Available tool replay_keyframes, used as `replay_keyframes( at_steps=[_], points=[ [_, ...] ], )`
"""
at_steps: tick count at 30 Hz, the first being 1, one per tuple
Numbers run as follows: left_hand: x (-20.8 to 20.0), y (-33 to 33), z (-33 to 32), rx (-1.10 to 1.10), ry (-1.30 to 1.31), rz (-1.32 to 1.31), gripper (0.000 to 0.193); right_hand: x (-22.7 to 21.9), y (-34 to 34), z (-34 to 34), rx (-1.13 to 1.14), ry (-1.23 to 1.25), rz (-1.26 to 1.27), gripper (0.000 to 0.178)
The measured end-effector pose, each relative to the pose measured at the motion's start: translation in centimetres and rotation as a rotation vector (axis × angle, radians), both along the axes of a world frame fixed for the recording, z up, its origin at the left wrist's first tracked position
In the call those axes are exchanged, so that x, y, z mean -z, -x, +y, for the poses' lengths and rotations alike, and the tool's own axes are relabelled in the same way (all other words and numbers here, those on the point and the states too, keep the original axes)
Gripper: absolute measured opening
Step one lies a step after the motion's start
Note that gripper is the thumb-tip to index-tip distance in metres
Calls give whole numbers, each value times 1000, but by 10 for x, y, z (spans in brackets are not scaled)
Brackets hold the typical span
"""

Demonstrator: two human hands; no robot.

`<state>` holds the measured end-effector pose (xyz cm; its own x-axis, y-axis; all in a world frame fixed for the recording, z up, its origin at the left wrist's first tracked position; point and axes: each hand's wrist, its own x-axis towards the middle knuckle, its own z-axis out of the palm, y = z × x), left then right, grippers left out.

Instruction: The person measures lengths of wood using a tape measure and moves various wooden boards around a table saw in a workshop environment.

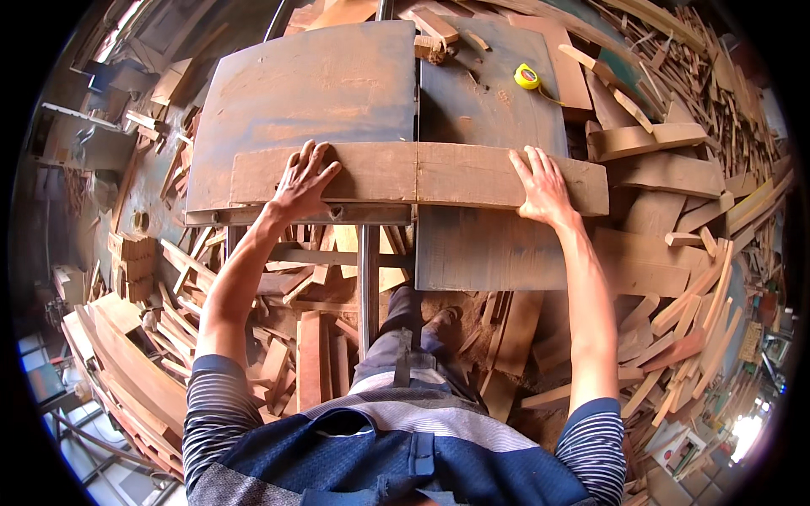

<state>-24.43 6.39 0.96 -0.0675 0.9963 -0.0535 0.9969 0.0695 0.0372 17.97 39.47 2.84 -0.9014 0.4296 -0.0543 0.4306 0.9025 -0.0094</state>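
Note:
A long flat wooden board (375, 173) lies crosswise over two metal table plates. A thin line crosses it near the middle, above the gap between the plates; whether this is a mark or a cut I cannot tell. My left hand (302, 184) rests on the board's left part, fingers spread and pointing away from me. Toward the right end, my right hand (544, 185) lies flat with fingers stretched out, its heel over the near edge. The left plate (312, 84) is dusty and scuffed; the right plate (489, 253) extends closer to me.
A yellow tape measure (526, 77) sits on the far right of the table. Small wood offcuts (434, 38) lie at the far gap. Wood pieces pile up on the right (666, 173) and lower left (139, 363). A metal post (369, 287) stands below the table edge.

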Motion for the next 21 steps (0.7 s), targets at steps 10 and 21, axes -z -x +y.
replay_keyframes(
  at_steps=[10,21],
  points=[
    [1,-1,0,18,-1,34,103,-4,3,-3,25,19,-35,114],
    [2,0,1,29,-13,9,103,-1,3,-2,27,8,-19,113]
  ],
)
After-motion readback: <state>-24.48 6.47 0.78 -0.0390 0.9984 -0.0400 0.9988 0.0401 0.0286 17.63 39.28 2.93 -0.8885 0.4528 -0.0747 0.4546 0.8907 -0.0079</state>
